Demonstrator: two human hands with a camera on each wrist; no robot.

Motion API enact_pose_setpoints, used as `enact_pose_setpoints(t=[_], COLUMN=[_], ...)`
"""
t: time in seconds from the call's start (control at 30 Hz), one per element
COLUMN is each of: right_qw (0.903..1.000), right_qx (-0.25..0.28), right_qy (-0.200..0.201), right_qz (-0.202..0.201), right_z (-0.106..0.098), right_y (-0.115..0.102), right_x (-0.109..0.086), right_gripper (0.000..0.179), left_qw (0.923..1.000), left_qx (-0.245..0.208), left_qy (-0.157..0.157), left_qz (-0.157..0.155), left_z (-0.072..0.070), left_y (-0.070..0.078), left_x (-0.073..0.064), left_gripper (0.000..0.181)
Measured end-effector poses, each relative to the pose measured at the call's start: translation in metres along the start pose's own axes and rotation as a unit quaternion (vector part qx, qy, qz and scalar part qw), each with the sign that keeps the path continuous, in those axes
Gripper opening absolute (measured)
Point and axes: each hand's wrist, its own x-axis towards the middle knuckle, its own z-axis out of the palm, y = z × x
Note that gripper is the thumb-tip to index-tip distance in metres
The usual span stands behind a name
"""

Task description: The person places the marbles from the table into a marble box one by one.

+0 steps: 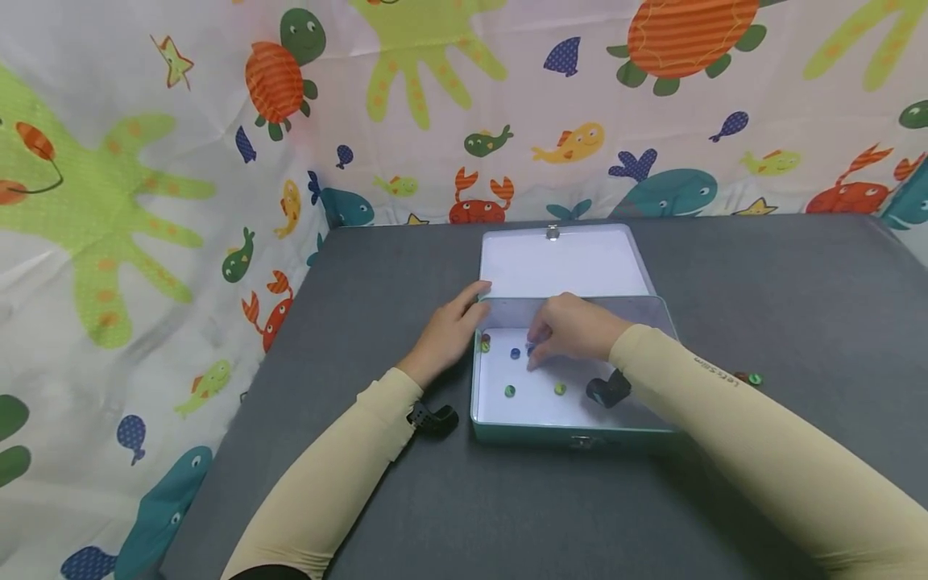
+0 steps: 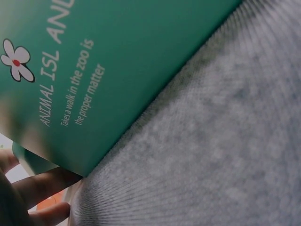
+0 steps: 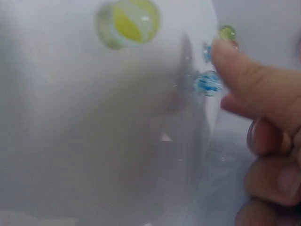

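A green metal box (image 1: 525, 435) with a white inside stands on the table, its lid (image 1: 565, 262) folded back. My left hand (image 1: 445, 334) rests at the box's back left corner, fingers stretched along it; the left wrist view shows the fingers (image 2: 44, 188) by the printed green side. Inside the box, my right hand (image 1: 576, 326) pinches a blue marble (image 3: 208, 83) between thumb and finger. Another blue marble (image 1: 515, 353) lies just to the left. A green marble (image 1: 510, 391) and a yellow marble (image 1: 560, 388) lie nearer the front, others at the left wall (image 1: 485, 342).
On the grey table (image 1: 391, 274), right of the box, lie a green marble (image 1: 756, 379) and a brownish one beside my right forearm. A curtain (image 1: 435, 153) with sea animals hangs behind and to the left. Both wrists wear a black camera.
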Motion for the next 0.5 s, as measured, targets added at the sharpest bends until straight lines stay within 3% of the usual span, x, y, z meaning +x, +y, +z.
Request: enact_pose_setpoints(t=[0.3, 0.5], right_qw=[0.9968, 0.9922], right_qx=[0.052, 0.076], right_qy=[0.039, 0.084], right_qz=[-0.048, -0.052], right_z=[-0.0079, -0.0093], right_y=[-0.0031, -0.0045], right_x=[-0.005, -0.0082], right_gripper=[0.033, 0.029], left_qw=[1.0, 0.9999], left_qx=[0.003, 0.003], left_qy=[-0.003, 0.007], left_qz=[-0.005, -0.008], left_z=[0.0, 0.0024], left_y=[0.0024, 0.0013], left_x=[-0.0006, -0.004], left_gripper=[0.055, 0.054])
